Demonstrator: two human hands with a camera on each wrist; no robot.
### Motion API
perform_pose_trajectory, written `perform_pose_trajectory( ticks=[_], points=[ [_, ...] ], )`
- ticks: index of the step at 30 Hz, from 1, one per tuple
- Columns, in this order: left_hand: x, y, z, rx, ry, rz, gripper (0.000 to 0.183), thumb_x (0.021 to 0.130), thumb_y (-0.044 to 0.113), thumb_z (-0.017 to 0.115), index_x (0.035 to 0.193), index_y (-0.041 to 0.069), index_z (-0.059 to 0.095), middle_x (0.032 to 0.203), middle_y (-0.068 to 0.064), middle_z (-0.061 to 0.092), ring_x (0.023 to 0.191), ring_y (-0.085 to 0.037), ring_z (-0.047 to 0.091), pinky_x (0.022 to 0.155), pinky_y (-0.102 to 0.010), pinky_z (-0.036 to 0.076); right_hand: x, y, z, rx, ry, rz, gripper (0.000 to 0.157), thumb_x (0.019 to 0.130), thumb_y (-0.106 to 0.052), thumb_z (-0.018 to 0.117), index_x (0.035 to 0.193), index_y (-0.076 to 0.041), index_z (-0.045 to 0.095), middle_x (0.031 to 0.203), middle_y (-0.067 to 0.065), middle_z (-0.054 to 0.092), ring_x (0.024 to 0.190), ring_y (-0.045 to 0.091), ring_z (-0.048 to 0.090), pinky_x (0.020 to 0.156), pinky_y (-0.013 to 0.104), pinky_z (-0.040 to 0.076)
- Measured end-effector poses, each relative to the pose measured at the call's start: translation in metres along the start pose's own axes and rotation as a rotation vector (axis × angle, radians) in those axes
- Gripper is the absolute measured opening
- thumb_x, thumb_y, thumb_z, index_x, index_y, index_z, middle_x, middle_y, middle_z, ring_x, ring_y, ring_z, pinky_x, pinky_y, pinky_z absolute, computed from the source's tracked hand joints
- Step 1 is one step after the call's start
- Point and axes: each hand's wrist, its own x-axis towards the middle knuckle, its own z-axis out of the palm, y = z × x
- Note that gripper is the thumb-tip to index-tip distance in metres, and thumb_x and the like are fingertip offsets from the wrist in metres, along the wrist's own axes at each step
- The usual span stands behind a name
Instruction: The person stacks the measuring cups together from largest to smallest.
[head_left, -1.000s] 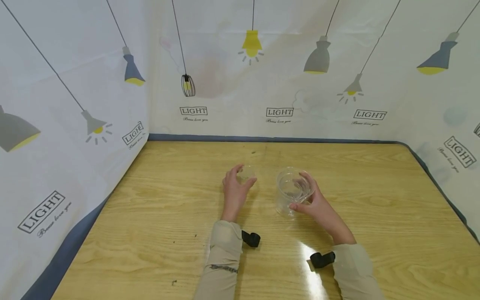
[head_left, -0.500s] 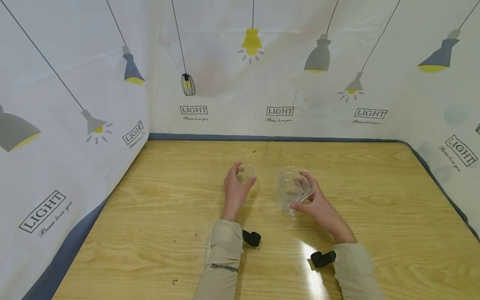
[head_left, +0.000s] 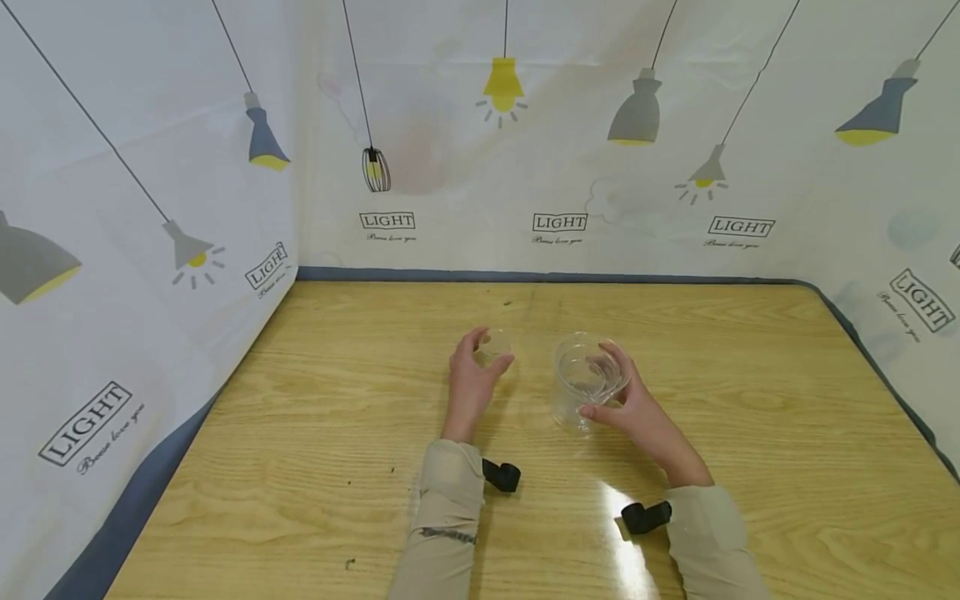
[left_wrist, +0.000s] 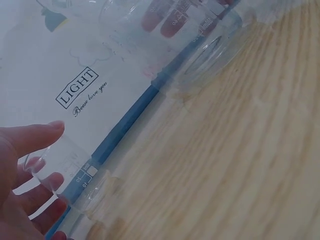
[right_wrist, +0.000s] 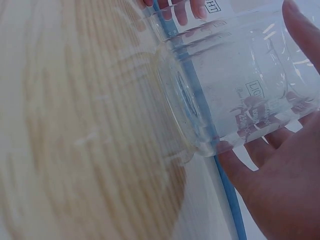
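A small clear beaker point(head_left: 496, 345) with white graduation marks stands on the wooden table, and my left hand point(head_left: 472, 380) holds it between thumb and fingers. In the left wrist view the fingers show through the wall of the small beaker point(left_wrist: 75, 172). To its right, my right hand point(head_left: 637, 413) grips a larger clear beaker point(head_left: 568, 407) round its side. Further rims show inside the large beaker, as if smaller beakers are nested there; how many I cannot tell. In the right wrist view the large beaker point(right_wrist: 240, 90) sits with its base at the table surface.
The wooden table point(head_left: 300, 433) runs back to a light curtain point(head_left: 465, 192) printed with lamps, which encloses the back and both sides. Black wrist mounts point(head_left: 502, 477) sit on both cuffs, just above the table. Glare lies in front of the right forearm.
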Motion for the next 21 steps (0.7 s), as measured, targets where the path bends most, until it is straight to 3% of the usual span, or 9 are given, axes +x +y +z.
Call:
perform_pose_trajectory(
  ticks=[7,21],
  points=[
    [-0.001,0.000,-0.001,0.012,-0.016,0.002,0.059,0.077,0.031,0.070,0.129,0.017,0.045,0.121,0.005,0.048,0.114,-0.017,0.037,0.094,-0.041,0.034,0.007,0.028,-0.004,-0.021,0.016,-0.021,0.090,0.078,-0.019,0.070,0.142,-0.029,0.007,0.144,0.005,0.023,0.129,0.034,0.023,0.096,0.058,0.023],
    [-0.001,0.001,-0.002,0.009,-0.052,0.010,0.061,0.076,0.030,0.071,0.129,0.015,0.044,0.123,0.001,0.045,0.115,-0.022,0.038,0.090,-0.043,0.038,0.008,0.029,-0.004,0.007,0.014,-0.026,0.090,0.078,-0.015,0.070,0.141,-0.031,0.008,0.144,0.007,0.022,0.129,0.034,0.022,0.097,0.057,0.021]
  ],
)
